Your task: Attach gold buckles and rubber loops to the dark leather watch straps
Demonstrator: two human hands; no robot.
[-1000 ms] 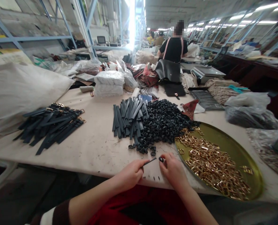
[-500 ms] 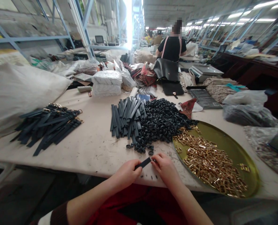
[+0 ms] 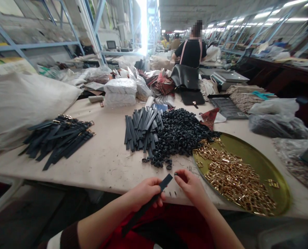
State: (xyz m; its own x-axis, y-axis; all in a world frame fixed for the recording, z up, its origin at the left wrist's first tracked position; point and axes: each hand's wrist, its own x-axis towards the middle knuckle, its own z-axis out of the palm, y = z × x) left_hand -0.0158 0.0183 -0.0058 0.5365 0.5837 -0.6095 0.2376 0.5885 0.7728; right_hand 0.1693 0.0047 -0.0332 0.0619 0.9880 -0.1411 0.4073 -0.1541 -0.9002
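Observation:
My left hand (image 3: 146, 191) is closed around a dark strap (image 3: 166, 181), whose free end points up and right toward my other hand. My right hand (image 3: 191, 185) pinches a small black loop (image 3: 176, 174) between thumb and forefinger, a short gap from the strap's tip. Both hands hover over the near edge of the beige table (image 3: 104, 162). Just beyond them lies a heap of black loops (image 3: 180, 133), beside a pile of plain dark straps (image 3: 142, 128).
A round brass tray (image 3: 257, 162) full of gold buckles (image 3: 234, 180) sits at the right. Straps with buckles (image 3: 57, 138) lie at the left, near a big cloth sack (image 3: 21, 97). Bags and bundles crowd the far table, where a person in black (image 3: 191, 52) stands.
The strap has tilted so its flat face shows, with its long end hanging below the table edge. My right hand has drawn slightly away from the strap's tip, still pinching the loop.

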